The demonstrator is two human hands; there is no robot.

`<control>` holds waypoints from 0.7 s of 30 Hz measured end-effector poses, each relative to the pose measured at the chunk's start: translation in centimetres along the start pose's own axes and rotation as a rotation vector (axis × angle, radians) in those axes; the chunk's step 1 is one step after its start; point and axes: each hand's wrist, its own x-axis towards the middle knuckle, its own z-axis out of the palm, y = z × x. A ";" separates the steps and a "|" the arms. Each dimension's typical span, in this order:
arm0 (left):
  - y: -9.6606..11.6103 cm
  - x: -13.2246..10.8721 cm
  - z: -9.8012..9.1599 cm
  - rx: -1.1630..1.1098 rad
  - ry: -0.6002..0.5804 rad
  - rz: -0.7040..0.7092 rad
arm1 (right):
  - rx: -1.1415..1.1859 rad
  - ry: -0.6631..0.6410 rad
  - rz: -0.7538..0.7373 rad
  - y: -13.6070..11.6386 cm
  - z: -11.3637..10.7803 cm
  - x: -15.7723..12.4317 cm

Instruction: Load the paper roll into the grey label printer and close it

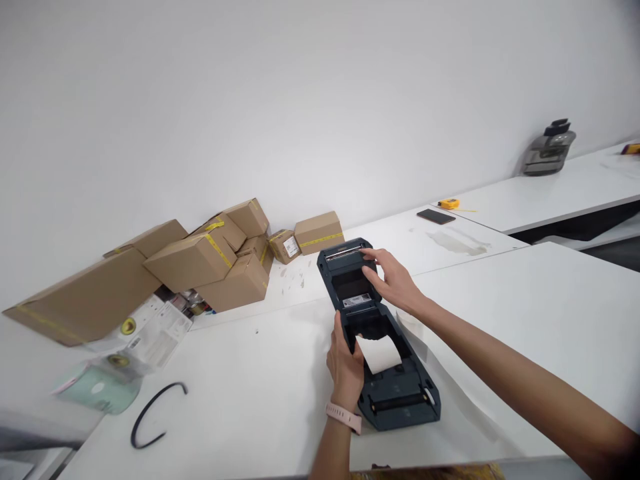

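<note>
A dark label printer [400,397] stands on the white table with its lid [345,267] swung up and back. Inside its base, a roll of white label paper [381,353] shows, its loose end curling forward. My left hand [345,363], with a pink band at the wrist, is closed on the left side of the base. On the right edge of the raised lid, my right hand [393,277] holds on, thumb and fingertips reaching over its inner face. Parts of the fingers of both hands are hidden by the printer.
Cardboard boxes [195,260] are piled by the wall at left. Nearer are a mint-green roll [97,388] and a black curved strip [145,413]. Farther right lie a phone [436,216], a yellow tape measure [449,203] and a dark translucent jug [549,150]. A paper strip [440,373] trails beside the printer.
</note>
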 end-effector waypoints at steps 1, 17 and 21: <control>-0.1 0.0 0.1 -0.001 0.003 0.004 | -0.012 -0.006 0.008 0.0 0.0 0.1; -0.8 0.4 0.3 -0.017 -0.025 -0.009 | -0.305 -1.059 -0.191 0.4 5.9 -7.1; -1.9 0.7 0.8 -0.068 0.017 0.061 | -0.288 -1.107 -0.203 0.3 5.4 -6.8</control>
